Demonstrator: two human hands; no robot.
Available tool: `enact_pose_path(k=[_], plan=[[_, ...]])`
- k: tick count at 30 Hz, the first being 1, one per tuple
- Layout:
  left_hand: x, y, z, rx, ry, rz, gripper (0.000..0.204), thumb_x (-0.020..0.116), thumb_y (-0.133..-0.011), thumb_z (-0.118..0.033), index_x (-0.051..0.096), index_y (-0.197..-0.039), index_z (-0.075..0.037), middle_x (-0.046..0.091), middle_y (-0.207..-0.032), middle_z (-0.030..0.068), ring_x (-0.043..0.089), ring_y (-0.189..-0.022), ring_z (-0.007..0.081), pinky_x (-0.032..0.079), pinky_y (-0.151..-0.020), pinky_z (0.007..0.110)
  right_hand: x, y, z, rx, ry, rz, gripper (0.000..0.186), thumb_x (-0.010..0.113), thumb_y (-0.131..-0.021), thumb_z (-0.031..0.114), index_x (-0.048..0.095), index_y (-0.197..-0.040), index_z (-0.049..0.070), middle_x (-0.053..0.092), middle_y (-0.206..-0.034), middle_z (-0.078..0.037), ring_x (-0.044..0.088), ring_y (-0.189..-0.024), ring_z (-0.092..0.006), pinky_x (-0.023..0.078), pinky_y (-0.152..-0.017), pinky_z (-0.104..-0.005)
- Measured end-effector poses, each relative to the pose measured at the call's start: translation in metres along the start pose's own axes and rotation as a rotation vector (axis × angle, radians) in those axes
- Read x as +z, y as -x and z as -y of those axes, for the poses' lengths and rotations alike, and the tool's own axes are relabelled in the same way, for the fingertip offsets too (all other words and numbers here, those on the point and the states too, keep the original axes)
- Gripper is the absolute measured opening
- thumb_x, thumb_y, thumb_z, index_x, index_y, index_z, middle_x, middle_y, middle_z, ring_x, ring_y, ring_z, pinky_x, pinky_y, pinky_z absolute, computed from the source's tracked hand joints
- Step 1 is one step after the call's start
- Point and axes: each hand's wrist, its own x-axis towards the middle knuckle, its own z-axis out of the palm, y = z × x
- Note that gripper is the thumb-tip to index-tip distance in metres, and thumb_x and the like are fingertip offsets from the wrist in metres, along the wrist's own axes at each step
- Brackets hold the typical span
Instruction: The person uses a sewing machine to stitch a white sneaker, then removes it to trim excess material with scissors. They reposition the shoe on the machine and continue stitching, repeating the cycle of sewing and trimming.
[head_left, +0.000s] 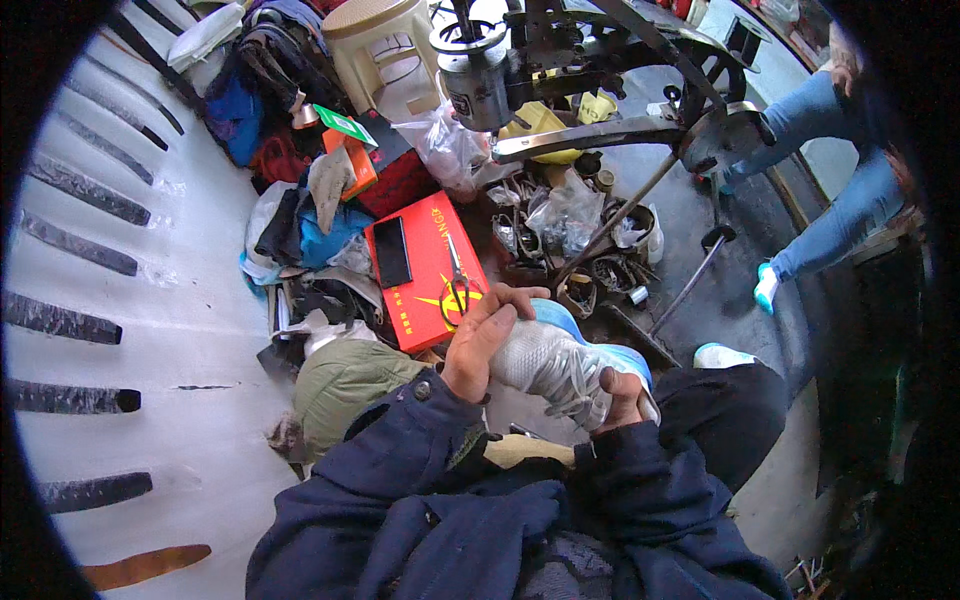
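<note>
A white mesh sneaker (548,366) with grey laces and a light blue sole is held up between my two hands over my lap. Its toe points to the left. My left hand (484,343) wraps round the toe end, thumb pressed on the upper and fingers bent over the sole edge. At the heel end, my right hand (622,400) grips the shoe near its opening, thumb on the side of the upper; the other fingers are hidden. Beyond my left hand lies a red box (462,235), with a pair of scissors (458,280) and a black phone (392,252) on top.
A black hand-cranked machine (600,75) stands ahead, its arm reaching over the floor. Behind the shoe sit boxes of small parts (575,215). A beige stool (375,50) is at the back. On the right sits another person in blue jeans (840,210). Bags and cloths pile up left.
</note>
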Motion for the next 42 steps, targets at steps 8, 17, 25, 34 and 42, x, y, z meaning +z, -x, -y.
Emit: enact_pose_path(k=[8, 17, 25, 34, 42], plan=[[0.009, 0.008, -0.01, 0.535, -0.641, -0.29, 0.039, 0.048, -0.106, -0.04, 0.059, -0.091, -0.006, 0.062, -0.108, 0.0179, 0.058, -0.107, 0.0269, 0.043, -0.096, 0.04, 0.022, -0.007, 0.002, 0.076, 0.04, -0.033, 0.099, 0.076, -0.073, 0.052, 0.044, -0.146, -0.007, 0.058, -0.141, -0.022, 0.059, -0.127, -0.0364, 0.043, -0.112, -0.0447], [-0.001, 0.022, -0.034, 0.538, -0.848, 0.13, 0.031, 0.054, -0.094, -0.014, 0.048, -0.124, -0.006, 0.052, -0.131, 0.0306, 0.057, -0.118, 0.0436, 0.045, -0.1, 0.051, 0.038, 0.004, 0.019, 0.069, 0.072, 0.043, 0.087, 0.072, -0.075, 0.049, 0.053, -0.139, -0.007, 0.064, -0.133, -0.022, 0.065, -0.117, -0.0364, 0.048, -0.106, -0.0447], [-0.026, 0.039, -0.071, 0.392, -1.247, 0.357, 0.055, 0.064, -0.081, -0.009, 0.045, -0.132, -0.012, 0.051, -0.129, 0.0287, 0.062, -0.095, 0.0493, 0.052, -0.084, 0.053, 0.051, 0.009, 0.018, 0.137, 0.006, 0.13, 0.082, 0.071, -0.08, 0.038, 0.047, -0.144, -0.006, 0.059, -0.139, -0.02, 0.058, -0.128, -0.0313, 0.039, -0.115, -0.0408], [-0.031, 0.062, -0.063, 0.394, -1.168, 0.274, 0.053, 0.066, -0.087, -0.005, 0.041, -0.133, -0.007, 0.057, -0.106, 0.0278, 0.059, -0.082, 0.0462, 0.049, -0.073, 0.051, 0.032, 0.0, -0.005, 0.277, -0.021, 0.102, 0.076, 0.073, -0.08, 0.039, 0.054, -0.14, -0.004, 0.066, -0.131, -0.017, 0.066, -0.116, -0.0267, 0.048, -0.105, -0.0375], [-0.032, 0.059, -0.063, 0.267, -1.102, 0.321, 0.055, 0.061, -0.082, -0.003, 0.039, -0.132, -0.005, 0.052, -0.104, 0.0266, 0.057, -0.082, 0.0461, 0.048, -0.074, 0.049, 0.045, -0.003, -0.019, 0.225, -0.015, 0.04, 0.073, 0.075, -0.077, 0.041, 0.059, -0.134, -0.001, 0.072, -0.117, -0.017, 0.072, -0.095, -0.0301, 0.058, -0.085, -0.0412]])
